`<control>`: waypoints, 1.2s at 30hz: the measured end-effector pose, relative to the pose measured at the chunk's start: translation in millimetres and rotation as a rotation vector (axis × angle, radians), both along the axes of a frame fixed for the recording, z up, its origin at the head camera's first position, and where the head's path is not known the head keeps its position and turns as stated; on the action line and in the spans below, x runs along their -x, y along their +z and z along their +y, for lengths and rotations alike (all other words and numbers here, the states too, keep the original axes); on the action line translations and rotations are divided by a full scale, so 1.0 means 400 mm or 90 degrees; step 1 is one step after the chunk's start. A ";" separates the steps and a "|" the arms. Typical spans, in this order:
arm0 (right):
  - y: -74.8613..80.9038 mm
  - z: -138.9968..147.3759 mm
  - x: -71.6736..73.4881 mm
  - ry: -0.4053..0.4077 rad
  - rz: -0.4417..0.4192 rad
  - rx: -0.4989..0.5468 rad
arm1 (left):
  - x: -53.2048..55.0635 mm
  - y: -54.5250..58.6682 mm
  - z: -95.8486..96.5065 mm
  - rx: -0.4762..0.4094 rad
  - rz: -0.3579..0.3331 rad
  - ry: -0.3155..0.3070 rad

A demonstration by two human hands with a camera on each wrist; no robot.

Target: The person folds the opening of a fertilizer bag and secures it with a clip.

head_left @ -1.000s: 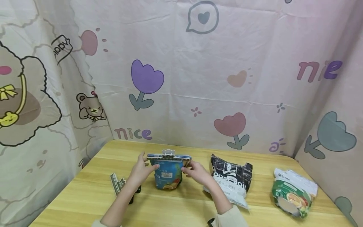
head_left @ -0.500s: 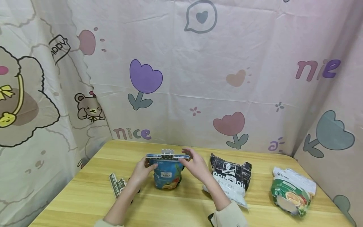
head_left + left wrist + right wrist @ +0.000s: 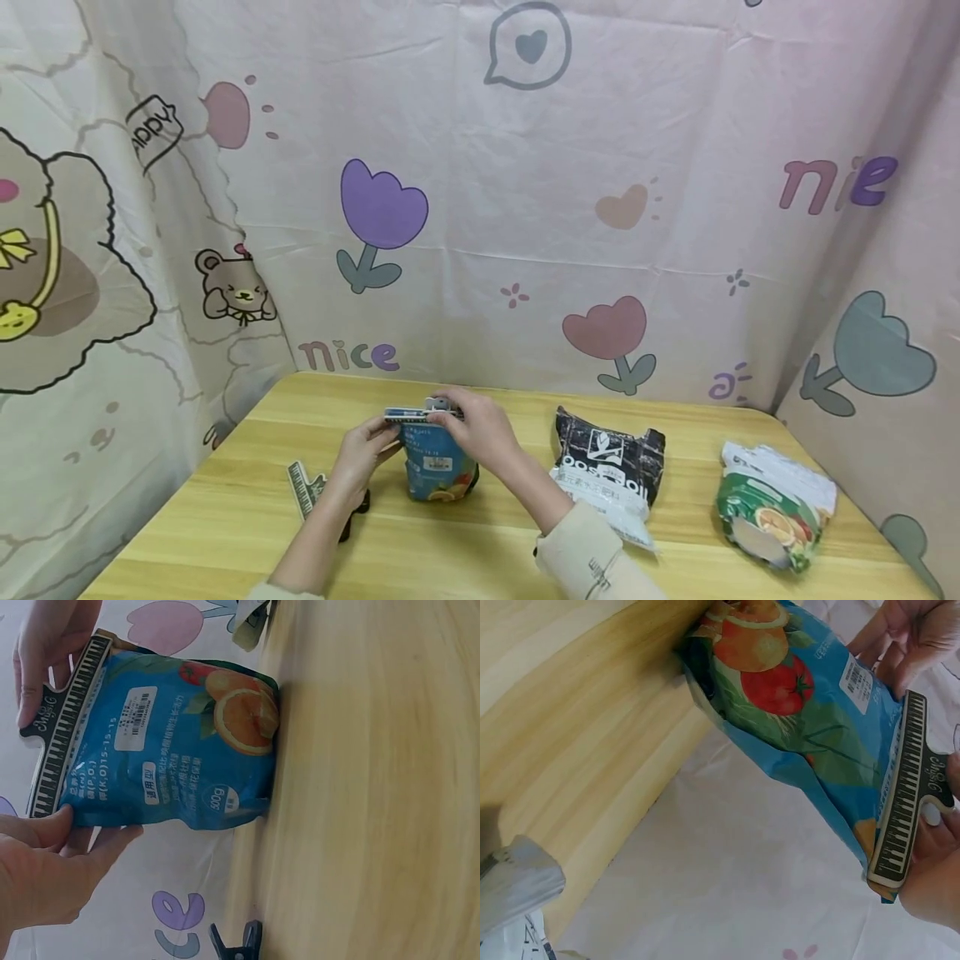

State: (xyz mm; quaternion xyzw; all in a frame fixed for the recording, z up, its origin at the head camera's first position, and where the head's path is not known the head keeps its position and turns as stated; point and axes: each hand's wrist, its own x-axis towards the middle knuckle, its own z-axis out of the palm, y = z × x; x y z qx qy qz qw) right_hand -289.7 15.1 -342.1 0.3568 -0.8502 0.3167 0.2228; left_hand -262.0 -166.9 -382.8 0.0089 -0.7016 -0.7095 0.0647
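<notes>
A blue pouch (image 3: 438, 467) printed with oranges and a tomato stands upright on the table. Along its top edge sits a long bag clip (image 3: 75, 720) with a piano-key print and the word "Music". My left hand (image 3: 360, 458) pinches the pouch's upper left corner, right at the clip's end, thumb in front and fingers behind. My right hand (image 3: 480, 429) grips the clip's raised handle at the middle, thumb on the near side and fingers over the far side. In the right wrist view the clip's jaw (image 3: 904, 795) spans the pouch's top, with a little pouch edge showing beyond its end.
Left of the pouch lie another piano-print clip (image 3: 303, 487) and a black clip (image 3: 360, 504), partly behind the left forearm. To the right are a black-and-white bag (image 3: 611, 467) and a green-and-white pouch (image 3: 776, 508). A printed curtain (image 3: 480, 208) hangs behind the table.
My right hand has gone from the pouch's right edge, up past the clip's right end, to the clip's middle handle. My left hand stays at the left corner; the pouch stays in place.
</notes>
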 end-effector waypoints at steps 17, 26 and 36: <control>0.001 0.010 0.001 0.022 0.099 0.020 | -0.001 0.000 0.003 -0.004 -0.004 0.016; 0.003 0.016 0.001 0.031 0.079 0.022 | -0.002 0.000 0.003 0.001 -0.005 0.016; 0.006 0.020 -0.002 0.024 0.035 -0.003 | -0.004 -0.001 0.002 0.006 -0.005 0.018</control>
